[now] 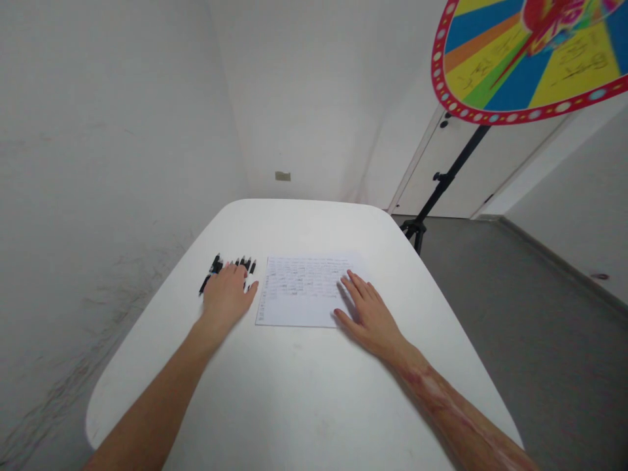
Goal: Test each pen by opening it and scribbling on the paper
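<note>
My left hand (226, 296) lies palm down on a white rounded table (299, 399), its fingertips over a row of several black pens (248, 265). The pens lie side by side, with their middle parts hidden under my fingers. My right hand (366, 314) rests flat, with its fingertips on the right edge of a sheet of paper (299, 291) covered in rows of small printed text. The sheet lies between my hands, and neither hand grips anything.
A colourful prize wheel (527, 55) on a black tripod stand (441, 186) stands past the table's far right corner, before a white door (483, 170). White walls rise left and ahead of the table. Grey floor (520, 314) lies to the right.
</note>
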Demonstrator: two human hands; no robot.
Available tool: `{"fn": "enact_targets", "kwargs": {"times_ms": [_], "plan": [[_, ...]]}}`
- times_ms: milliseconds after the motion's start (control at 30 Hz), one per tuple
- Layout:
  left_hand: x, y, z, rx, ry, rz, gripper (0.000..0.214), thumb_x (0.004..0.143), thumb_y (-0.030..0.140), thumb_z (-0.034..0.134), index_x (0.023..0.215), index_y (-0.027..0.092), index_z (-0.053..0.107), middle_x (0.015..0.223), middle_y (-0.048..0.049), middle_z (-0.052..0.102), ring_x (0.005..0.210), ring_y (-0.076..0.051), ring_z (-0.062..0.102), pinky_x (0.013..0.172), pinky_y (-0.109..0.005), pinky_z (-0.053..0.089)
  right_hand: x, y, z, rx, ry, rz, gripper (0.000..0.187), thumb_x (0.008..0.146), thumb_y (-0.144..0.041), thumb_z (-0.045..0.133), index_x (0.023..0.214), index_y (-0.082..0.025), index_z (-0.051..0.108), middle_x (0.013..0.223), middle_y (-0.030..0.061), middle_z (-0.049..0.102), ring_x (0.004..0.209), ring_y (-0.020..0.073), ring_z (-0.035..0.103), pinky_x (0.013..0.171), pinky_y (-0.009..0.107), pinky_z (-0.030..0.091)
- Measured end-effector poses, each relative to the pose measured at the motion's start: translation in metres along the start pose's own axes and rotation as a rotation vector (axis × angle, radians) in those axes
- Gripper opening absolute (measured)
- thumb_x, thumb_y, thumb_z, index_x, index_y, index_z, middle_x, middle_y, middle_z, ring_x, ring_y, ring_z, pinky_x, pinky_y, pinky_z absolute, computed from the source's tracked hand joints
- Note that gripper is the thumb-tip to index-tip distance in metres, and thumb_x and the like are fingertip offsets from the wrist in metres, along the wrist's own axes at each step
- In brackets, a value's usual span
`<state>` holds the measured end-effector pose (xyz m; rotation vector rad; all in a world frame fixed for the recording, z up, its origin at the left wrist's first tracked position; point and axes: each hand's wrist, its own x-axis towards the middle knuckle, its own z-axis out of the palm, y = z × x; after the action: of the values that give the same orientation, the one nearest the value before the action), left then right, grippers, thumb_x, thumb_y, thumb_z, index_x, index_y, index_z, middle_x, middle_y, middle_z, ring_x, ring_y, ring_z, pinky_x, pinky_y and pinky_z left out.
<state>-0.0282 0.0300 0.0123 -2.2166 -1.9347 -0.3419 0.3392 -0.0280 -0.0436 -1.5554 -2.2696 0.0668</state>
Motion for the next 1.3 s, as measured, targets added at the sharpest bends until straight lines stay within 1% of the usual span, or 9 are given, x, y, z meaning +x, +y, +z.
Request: {"fn": "enact_targets", "kwargs": {"times_ms": [267, 333, 433, 633, 733, 867, 1000, 1100, 1300], "plan": [[-0.002, 0.004, 0.003, 0.084, -0.033, 0.051, 0.027, 0.103, 0.032, 0.055, 0.091, 0.017, 0.074, 0.108, -0.0198, 0.079, 0.131, -0.044, 0.069, 0.094, -0.051, 0.058, -0.001, -0.001, -0.002, 0.024, 0.004, -0.005, 0.072, 0.112, -0.057, 0.050, 0.174, -0.023, 0.036, 0.185, 0.0161, 0.031, 0.170, 0.0353, 0.034, 0.138, 0.061, 0.030], [-0.001, 0.005, 0.004, 0.065, -0.025, 0.050, 0.027, 0.101, 0.030, 0.055, 0.088, 0.018, 0.075, 0.105, -0.0193, 0.079, 0.127, -0.044, 0.071, 0.093, -0.051, 0.058, -0.001, -0.001, -0.002, 0.024, 0.004, -0.005, 0.072, 0.112, -0.056, 0.050, 0.174, -0.024, 0.036, 0.185, 0.0152, 0.032, 0.170, 0.0353, 0.034, 0.138, 0.061, 0.030], [-0.001, 0.005, 0.005, 0.036, 0.014, 0.064, 0.024, 0.098, 0.028, 0.056, 0.085, 0.019, 0.074, 0.098, -0.0163, 0.078, 0.107, -0.038, 0.075, 0.095, -0.052, 0.057, 0.000, -0.001, -0.002, 0.024, 0.007, -0.001, 0.072, 0.111, -0.055, 0.049, 0.175, -0.025, 0.035, 0.184, 0.0150, 0.034, 0.169, 0.0359, 0.035, 0.138, 0.062, 0.030], [-0.006, 0.023, -0.004, -0.080, 0.177, 0.183, 0.016, 0.103, 0.031, 0.062, 0.093, 0.022, 0.070, 0.099, -0.0083, 0.078, 0.097, -0.030, 0.072, 0.115, -0.053, 0.047, 0.000, -0.004, -0.012, 0.092, 0.101, -0.019, 0.062, 0.111, -0.050, 0.051, 0.165, -0.019, 0.051, 0.179, 0.0182, 0.042, 0.165, 0.0357, 0.041, 0.137, 0.061, 0.030], [-0.011, 0.042, -0.013, -0.150, 0.254, 0.262, 0.015, 0.106, 0.031, 0.061, 0.096, 0.022, 0.069, 0.101, -0.0067, 0.079, 0.092, -0.027, 0.071, 0.101, -0.046, 0.050, 0.007, -0.008, -0.019, 0.143, 0.133, -0.027, 0.058, 0.111, -0.048, 0.051, 0.162, -0.021, 0.055, 0.173, 0.0173, 0.051, 0.160, 0.0363, 0.048, 0.135, 0.060, 0.034], [-0.011, 0.063, -0.027, -0.173, 0.315, 0.317, 0.019, 0.110, 0.029, 0.056, 0.098, 0.021, 0.069, 0.096, -0.0072, 0.078, 0.089, -0.026, 0.070, 0.087, -0.043, 0.048, 0.021, -0.011, -0.013, 0.210, 0.118, -0.005, 0.060, 0.113, -0.048, 0.046, 0.169, -0.026, 0.048, 0.169, 0.0137, 0.057, 0.156, 0.0325, 0.054, 0.131, 0.055, 0.044], [-0.008, 0.069, -0.034, -0.179, 0.352, 0.323, 0.022, 0.112, 0.031, 0.055, 0.099, 0.021, 0.069, 0.096, -0.0071, 0.078, 0.088, -0.025, 0.071, 0.086, -0.042, 0.047, 0.029, -0.014, 0.007, 0.117, -0.024, 0.006, 0.069, 0.110, -0.054, 0.050, 0.170, -0.021, 0.046, 0.176, 0.0175, 0.048, 0.164, 0.0360, 0.044, 0.135, 0.062, 0.035], [-0.010, 0.069, -0.029, -0.209, 0.344, 0.335, 0.021, 0.113, 0.030, 0.054, 0.101, 0.021, 0.069, 0.098, -0.0073, 0.078, 0.090, -0.025, 0.071, 0.086, -0.042, 0.048, 0.031, -0.022, 0.021, 0.043, -0.058, 0.054, 0.071, 0.110, -0.055, 0.052, 0.171, -0.020, 0.045, 0.181, 0.0176, 0.039, 0.169, 0.0383, 0.036, 0.137, 0.065, 0.028], [-0.014, 0.066, 0.001, -0.264, 0.254, 0.386, 0.019, 0.114, 0.029, 0.053, 0.104, 0.022, 0.067, 0.101, -0.0073, 0.078, 0.093, -0.024, 0.072, 0.088, -0.042, 0.050, 0.048, -0.038, 0.031, 0.177, 0.006, 0.128, 0.067, 0.107, -0.047, 0.057, 0.165, -0.014, 0.050, 0.178, 0.0210, 0.043, 0.167, 0.0382, 0.038, 0.138, 0.063, 0.026]]}}
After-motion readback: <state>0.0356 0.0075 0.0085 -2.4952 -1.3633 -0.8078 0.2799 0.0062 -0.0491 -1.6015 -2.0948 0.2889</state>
